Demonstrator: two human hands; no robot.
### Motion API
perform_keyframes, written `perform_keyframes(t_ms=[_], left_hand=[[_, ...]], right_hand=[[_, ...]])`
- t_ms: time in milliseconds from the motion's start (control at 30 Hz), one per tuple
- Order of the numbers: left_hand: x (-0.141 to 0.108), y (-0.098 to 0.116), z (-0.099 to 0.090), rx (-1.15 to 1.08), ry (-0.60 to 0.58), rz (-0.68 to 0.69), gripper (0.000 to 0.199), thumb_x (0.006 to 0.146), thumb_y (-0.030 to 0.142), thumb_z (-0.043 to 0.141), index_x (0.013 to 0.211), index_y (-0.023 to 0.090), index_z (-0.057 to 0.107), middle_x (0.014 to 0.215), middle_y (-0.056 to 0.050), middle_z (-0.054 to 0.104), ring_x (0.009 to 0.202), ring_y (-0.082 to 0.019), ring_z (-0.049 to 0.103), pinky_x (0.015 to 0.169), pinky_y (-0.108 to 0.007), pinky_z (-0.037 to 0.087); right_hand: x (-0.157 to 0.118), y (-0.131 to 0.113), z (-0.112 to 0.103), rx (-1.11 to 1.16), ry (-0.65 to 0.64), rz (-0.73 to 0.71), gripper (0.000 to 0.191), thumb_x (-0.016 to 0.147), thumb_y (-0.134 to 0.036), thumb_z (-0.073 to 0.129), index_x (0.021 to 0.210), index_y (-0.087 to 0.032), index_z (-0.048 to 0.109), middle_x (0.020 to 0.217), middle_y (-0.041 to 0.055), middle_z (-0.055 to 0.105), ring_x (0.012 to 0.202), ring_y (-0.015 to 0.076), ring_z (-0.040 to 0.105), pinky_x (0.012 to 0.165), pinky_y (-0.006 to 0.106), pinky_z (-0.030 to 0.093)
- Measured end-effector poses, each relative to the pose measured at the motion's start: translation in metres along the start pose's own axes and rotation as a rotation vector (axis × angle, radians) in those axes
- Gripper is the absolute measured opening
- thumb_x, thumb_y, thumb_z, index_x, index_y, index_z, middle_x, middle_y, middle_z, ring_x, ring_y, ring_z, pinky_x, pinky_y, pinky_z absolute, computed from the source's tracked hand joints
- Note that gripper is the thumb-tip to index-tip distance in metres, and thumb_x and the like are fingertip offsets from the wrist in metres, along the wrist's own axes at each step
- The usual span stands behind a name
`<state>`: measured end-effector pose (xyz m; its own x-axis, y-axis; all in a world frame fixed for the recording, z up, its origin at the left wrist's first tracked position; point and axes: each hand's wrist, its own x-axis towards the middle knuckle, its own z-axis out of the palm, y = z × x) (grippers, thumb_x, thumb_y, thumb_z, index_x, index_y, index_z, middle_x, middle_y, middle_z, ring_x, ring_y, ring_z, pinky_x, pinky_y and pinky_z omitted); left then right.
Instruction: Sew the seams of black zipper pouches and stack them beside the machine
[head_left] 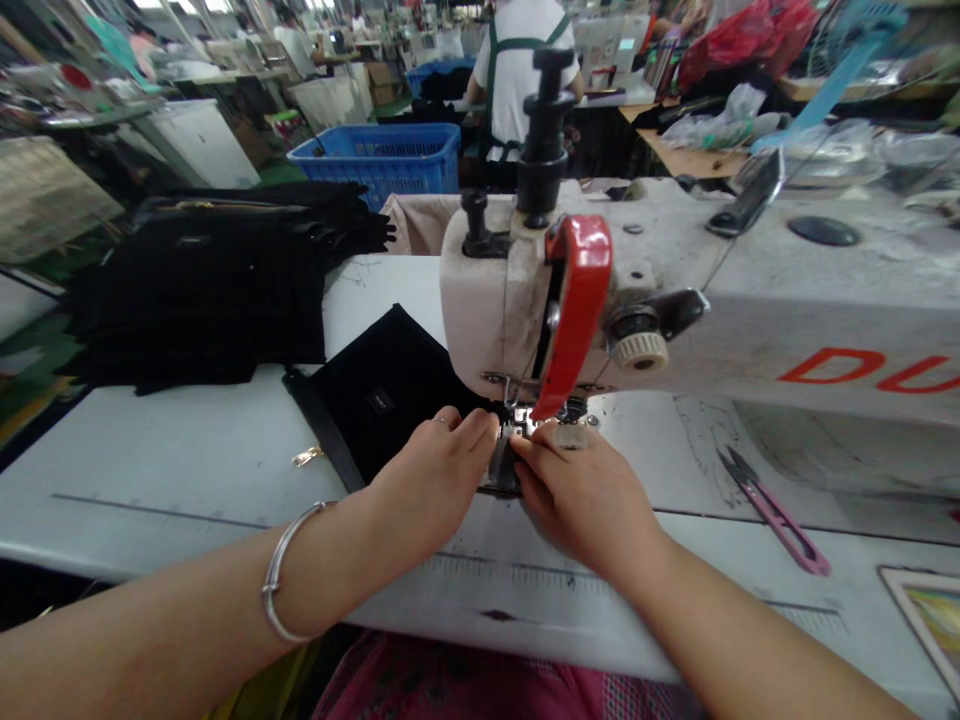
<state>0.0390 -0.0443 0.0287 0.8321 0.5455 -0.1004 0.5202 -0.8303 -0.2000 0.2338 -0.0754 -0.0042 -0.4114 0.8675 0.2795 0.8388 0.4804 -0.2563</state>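
A black fabric piece (382,390) with a small label lies slantwise on the sewing machine's bed, its right end at the presser foot (520,420). Along its left side runs a dark band, and a gold zipper pull (307,457) sticks out there. My left hand (439,460), a silver bangle on its wrist, is closed on the near right part of the piece, just left of the foot. My right hand (574,480) is at the right of the foot, thumb and fingers pinching the piece's near edge. My fingertips partly hide the sewn edge.
The sewing machine head (495,290) with its red lever guard (577,310) stands over the work. A stack of black fabric pieces (217,280) lies at the left. Pink-handled thread snips (780,515) rest at the right. Behind are a blue crate (382,150) and a seated person (521,80).
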Motion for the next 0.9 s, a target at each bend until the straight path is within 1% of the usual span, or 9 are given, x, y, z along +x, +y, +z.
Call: perform_keyframes(t_ms=[67,133,200,267,333,433,600,767,900], left_hand=[[0.002,-0.007,-0.007,-0.118,0.006,0.018,0.031,0.085,0.006,0.052,0.112,0.004,0.065,0.127,-0.022,0.058,0.123,-0.038,0.050,0.105,-0.057,0.041],[0.005,-0.020,-0.012,-0.238,0.017,0.033,0.027,0.091,0.009,0.049,0.110,0.010,0.068,0.119,-0.015,0.064,0.115,-0.031,0.058,0.105,-0.049,0.045],[0.006,-0.033,-0.012,-0.309,0.044,0.034,0.028,0.097,0.013,0.046,0.116,0.015,0.067,0.116,-0.010,0.066,0.111,-0.024,0.061,0.104,-0.042,0.048],[0.005,-0.041,-0.005,-0.359,0.102,0.047,0.031,0.099,0.016,0.044,0.123,0.016,0.063,0.123,-0.009,0.064,0.116,-0.024,0.059,0.106,-0.043,0.047],[0.000,-0.038,0.008,-0.422,0.188,0.041,0.035,0.099,0.016,0.044,0.131,0.014,0.057,0.134,-0.012,0.058,0.126,-0.025,0.053,0.110,-0.045,0.045],[-0.010,-0.019,0.027,-0.500,0.303,-0.060,0.038,0.099,0.013,0.043,0.136,0.014,0.052,0.141,-0.011,0.053,0.134,-0.023,0.046,0.114,-0.045,0.042],[-0.015,0.004,0.031,-0.526,0.359,-0.126,0.037,0.096,0.009,0.045,0.131,0.015,0.055,0.141,-0.010,0.054,0.137,-0.024,0.044,0.116,-0.049,0.040],[-0.008,-0.005,0.031,-0.519,0.382,-0.073,0.035,0.096,0.009,0.046,0.130,0.012,0.056,0.138,-0.011,0.056,0.136,-0.024,0.045,0.116,-0.049,0.040],[-0.002,-0.018,0.030,-0.491,0.345,-0.036,0.034,0.097,0.011,0.045,0.129,0.012,0.057,0.138,-0.011,0.056,0.136,-0.023,0.046,0.117,-0.047,0.038]], right_hand=[[0.000,-0.001,-0.001,0.010,0.009,0.008,0.024,0.095,-0.019,0.055,0.115,-0.015,0.068,0.100,0.0107,0.065,0.093,0.0289,0.059,0.082,0.042,0.051],[-0.001,-0.001,-0.002,0.030,0.034,0.004,0.024,0.093,-0.018,0.057,0.114,-0.015,0.068,0.101,0.0107,0.066,0.094,0.0290,0.059,0.082,0.042,0.051],[-0.002,-0.001,-0.003,0.038,0.043,-0.005,0.022,0.093,-0.018,0.058,0.112,-0.015,0.069,0.101,0.0105,0.066,0.093,0.0292,0.058,0.082,0.042,0.051],[-0.003,0.000,-0.003,0.037,0.036,-0.008,0.020,0.093,-0.017,0.058,0.110,-0.015,0.068,0.101,0.0101,0.066,0.094,0.0292,0.057,0.083,0.043,0.050],[-0.004,0.002,-0.004,0.032,0.026,-0.016,0.020,0.094,-0.016,0.058,0.111,-0.015,0.067,0.102,0.0092,0.066,0.093,0.0283,0.057,0.084,0.044,0.050],[-0.005,0.004,-0.005,0.045,0.016,-0.078,0.024,0.093,-0.014,0.061,0.116,-0.018,0.065,0.103,0.0071,0.067,0.093,0.0270,0.058,0.087,0.044,0.050],[-0.008,0.005,-0.005,0.062,0.044,-0.130,0.021,0.092,-0.014,0.062,0.111,-0.018,0.068,0.101,0.0060,0.068,0.093,0.0253,0.060,0.084,0.042,0.051],[-0.006,0.002,-0.003,0.024,0.012,-0.128,0.020,0.092,-0.013,0.060,0.110,-0.016,0.069,0.100,0.0073,0.067,0.089,0.0236,0.061,0.079,0.039,0.052],[-0.007,0.000,-0.005,0.047,0.011,-0.086,0.024,0.093,-0.012,0.058,0.116,-0.015,0.067,0.102,0.0094,0.066,0.094,0.0248,0.060,0.083,0.041,0.052]])
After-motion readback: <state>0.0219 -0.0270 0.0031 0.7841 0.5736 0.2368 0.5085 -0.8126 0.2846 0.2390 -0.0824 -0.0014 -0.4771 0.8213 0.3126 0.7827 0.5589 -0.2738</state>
